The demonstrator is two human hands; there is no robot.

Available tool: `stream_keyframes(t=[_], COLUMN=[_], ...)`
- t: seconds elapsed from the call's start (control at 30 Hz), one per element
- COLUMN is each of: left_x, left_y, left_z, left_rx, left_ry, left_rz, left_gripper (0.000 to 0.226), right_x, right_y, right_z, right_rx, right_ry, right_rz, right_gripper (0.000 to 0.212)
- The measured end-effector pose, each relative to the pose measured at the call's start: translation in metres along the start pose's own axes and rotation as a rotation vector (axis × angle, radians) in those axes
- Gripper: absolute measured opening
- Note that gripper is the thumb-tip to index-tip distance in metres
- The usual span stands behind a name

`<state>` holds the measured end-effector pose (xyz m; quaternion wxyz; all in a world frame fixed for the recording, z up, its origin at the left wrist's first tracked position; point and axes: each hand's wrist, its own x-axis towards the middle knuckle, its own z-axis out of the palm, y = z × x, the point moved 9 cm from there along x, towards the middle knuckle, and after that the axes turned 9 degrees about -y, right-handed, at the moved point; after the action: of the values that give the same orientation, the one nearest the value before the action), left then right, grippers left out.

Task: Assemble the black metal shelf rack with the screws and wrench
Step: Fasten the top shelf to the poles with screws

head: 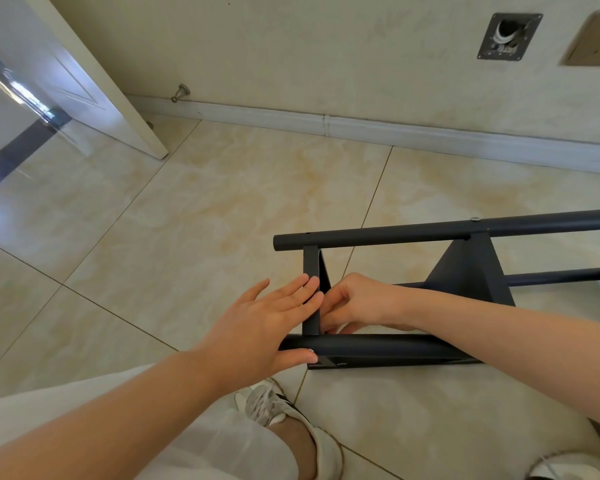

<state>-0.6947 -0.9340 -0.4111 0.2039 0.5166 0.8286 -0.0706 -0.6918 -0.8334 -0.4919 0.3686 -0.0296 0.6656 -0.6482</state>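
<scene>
The black metal shelf rack (465, 268) lies on its side on the tiled floor, with two round tubes running left to right and flat shelf plates between them. My left hand (274, 320) lies flat with straight fingers against the end plate (310, 268), its thumb under the near tube (378, 346). My right hand (354, 303) reaches inside the frame just behind that plate with curled fingers; what they hold is hidden. A silver screw head (476, 218) sits on the far tube (430, 232). No wrench is visible.
A white door (94, 74) stands open at the left, with a doorstop (181, 92) on the baseboard. The wall (326, 46) runs behind the rack. My knee in light trousers (187, 441) and my shoes (271, 407) are close below the rack.
</scene>
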Motion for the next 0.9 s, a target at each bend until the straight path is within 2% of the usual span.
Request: stream_keyframes(t=[0.27,0.5,0.63,0.9], left_x=[-0.001,-0.002,-0.002,-0.003], left_y=[0.000,0.001,0.002,0.003], left_z=[-0.001,-0.003,-0.003,-0.007], left_rx=[-0.016,-0.035,-0.031,-0.036], left_ry=[0.007,0.018,0.025,0.037], left_rz=[-0.001,-0.001,0.003,0.005], left_gripper=[0.082,0.083,0.083,0.082], right_x=[0.002,-0.002,0.000,0.004], right_y=[0.004,0.003,0.005,0.018], right_z=[0.001,0.005,0.005,0.013], right_rx=[0.000,0.081,0.088,0.088], right_ry=[0.030,-0.066,-0.058,-0.125], right_rz=[0.045,0.075,0.089,0.204], right_gripper=[0.011,0.012,0.014,0.020])
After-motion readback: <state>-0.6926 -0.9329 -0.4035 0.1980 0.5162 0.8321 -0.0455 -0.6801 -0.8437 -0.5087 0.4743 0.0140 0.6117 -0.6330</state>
